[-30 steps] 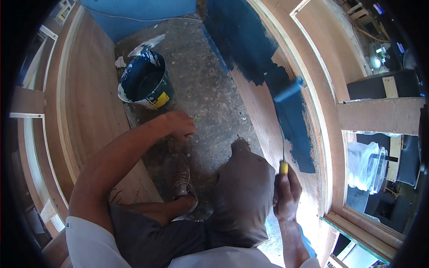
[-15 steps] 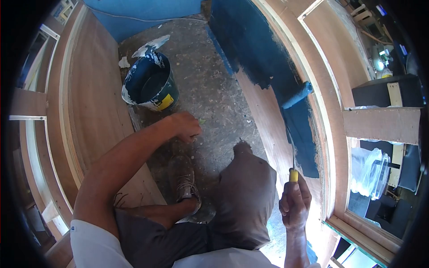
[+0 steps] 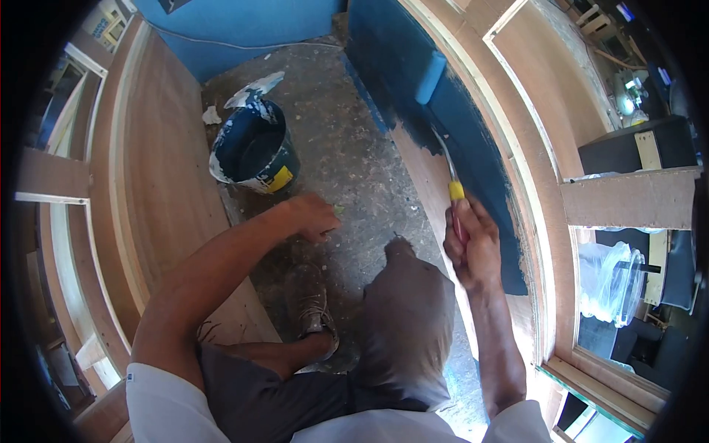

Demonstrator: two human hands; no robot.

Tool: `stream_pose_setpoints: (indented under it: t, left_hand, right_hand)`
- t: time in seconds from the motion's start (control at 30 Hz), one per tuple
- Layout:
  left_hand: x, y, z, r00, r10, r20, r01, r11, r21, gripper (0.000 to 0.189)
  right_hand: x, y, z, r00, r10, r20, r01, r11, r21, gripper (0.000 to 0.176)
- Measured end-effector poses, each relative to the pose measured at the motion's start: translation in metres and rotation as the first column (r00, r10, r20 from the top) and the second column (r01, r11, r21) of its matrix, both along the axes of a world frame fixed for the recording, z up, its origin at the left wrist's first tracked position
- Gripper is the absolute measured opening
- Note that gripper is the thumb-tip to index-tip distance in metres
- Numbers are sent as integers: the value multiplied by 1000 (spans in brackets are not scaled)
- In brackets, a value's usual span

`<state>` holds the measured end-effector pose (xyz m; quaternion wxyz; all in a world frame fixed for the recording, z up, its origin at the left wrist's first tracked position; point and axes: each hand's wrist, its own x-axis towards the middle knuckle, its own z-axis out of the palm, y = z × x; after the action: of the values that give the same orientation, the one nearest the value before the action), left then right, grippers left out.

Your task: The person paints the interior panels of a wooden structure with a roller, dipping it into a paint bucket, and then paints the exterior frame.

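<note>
My right hand (image 3: 474, 240) is wrapped round the red-and-yellow handle of a paint roller (image 3: 430, 77). Its blue sleeve lies against the dark blue painted part of the wooden panel (image 3: 487, 199) on the right, high up near the far end. Bare wood (image 3: 417, 166) runs along that panel's lower side. My left hand (image 3: 317, 219) hangs over the floor in front of my knee, fingers curled; whether anything is in them is hidden. Beyond it stands a paint bucket (image 3: 289, 159) with a yellow label, dark blue inside and smeared with white round the rim.
A bare wooden panel (image 3: 166, 140) walls the left side, and a light blue wall (image 3: 244, 26) closes the far end with a cable along its foot. White paint-stained scrap (image 3: 252, 88) lies behind the bucket. The concrete floor (image 3: 347, 140) is speckled. Open wooden framing (image 3: 628, 199) stands at right.
My right hand has pushed the roller forward, up and to the left along the panel, and more wet blue shows there. My left hand stays in much the same place; the view has shifted slightly.
</note>
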<state>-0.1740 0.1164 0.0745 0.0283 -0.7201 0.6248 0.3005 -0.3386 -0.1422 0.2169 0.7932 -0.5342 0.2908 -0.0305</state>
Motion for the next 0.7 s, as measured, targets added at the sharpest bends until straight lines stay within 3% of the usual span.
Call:
stream_pose_setpoints:
  t: [0.3, 0.5, 0.7]
  left_hand:
    - [-1, 4, -12, 999, 38, -13, -37, 998, 55, 23]
    - [-5, 7, -12, 1000, 28, -11, -28, 999, 29, 24]
    - [-8, 3, -10, 1000, 5, -21, -3, 998, 70, 28]
  right_hand:
    - [-178, -3, 3, 993, -104, -46, 103, 994, -23, 55]
    - [-291, 2, 15, 976, -216, -13, 215, 962, 167, 49]
    - [-289, 11, 23, 962, -271, -34, 273, 957, 101, 45]
